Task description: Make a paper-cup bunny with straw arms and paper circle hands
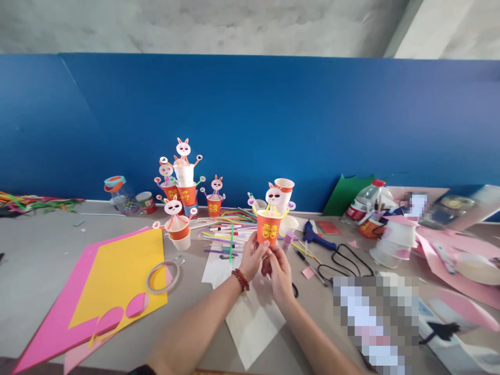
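Note:
An orange-red paper cup (269, 227) with gold characters stands upright between my hands, raised above the table. A white rabbit face (274, 196) with pink ears rises out of it on yellow pipe-cleaner arms that end in round paws. My left hand (253, 256), with a beaded bracelet (240, 280) at the wrist, is closed on the cup's lower left side. My right hand (279, 268) has its fingers curled and closed at the cup's lower right edge; some fingertips are hidden. Below them lies white paper (253, 328).
Similar rabbit cups (179, 233) stand at the left, some stacked. Pens and pipe cleaners (230, 229) spread behind my hands. To the right are a blue glue gun (317, 237), black cable (347, 260) and plastic bottle (365, 200). Yellow sheet (125, 276) and tape roll (150, 281) lie left.

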Demonstrator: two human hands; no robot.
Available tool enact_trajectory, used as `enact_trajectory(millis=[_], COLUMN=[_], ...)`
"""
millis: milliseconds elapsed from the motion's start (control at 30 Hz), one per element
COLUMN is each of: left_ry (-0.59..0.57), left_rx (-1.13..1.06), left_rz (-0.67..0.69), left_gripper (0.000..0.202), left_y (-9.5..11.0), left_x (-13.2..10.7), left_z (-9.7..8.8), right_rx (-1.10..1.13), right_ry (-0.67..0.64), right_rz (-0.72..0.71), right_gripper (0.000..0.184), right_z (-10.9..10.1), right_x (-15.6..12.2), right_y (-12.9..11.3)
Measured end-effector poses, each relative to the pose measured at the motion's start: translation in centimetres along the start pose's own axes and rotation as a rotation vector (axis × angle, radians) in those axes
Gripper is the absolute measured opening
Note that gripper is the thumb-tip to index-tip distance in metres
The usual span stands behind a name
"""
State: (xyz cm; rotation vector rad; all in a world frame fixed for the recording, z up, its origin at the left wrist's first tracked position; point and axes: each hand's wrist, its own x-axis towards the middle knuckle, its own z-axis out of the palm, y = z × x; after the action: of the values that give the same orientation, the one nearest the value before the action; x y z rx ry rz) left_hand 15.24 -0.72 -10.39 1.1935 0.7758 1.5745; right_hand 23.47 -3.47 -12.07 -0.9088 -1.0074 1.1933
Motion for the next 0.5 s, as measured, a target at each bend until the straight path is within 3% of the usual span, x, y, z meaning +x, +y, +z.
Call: enact_trajectory(millis=[333,500], left_ry=[-0.142,-0.139], left_rx=[-0.068,-0.128], left_rz=[-0.051,-0.095], left_gripper=[0.048,0.053], left_y=[-0.1,0.8], left_x=[0.1,0.5], left_z=[-1.1,-1.0], right_rx=[0.124,0.091], right_ry=[-0.016,-0.016], right_rz=[0.011,0.006], right_gripper=[0.041,0.036], right_z=[-0.1,0.0], right_x=[0.3,0.2], right_y=[-1.0,-1.3])
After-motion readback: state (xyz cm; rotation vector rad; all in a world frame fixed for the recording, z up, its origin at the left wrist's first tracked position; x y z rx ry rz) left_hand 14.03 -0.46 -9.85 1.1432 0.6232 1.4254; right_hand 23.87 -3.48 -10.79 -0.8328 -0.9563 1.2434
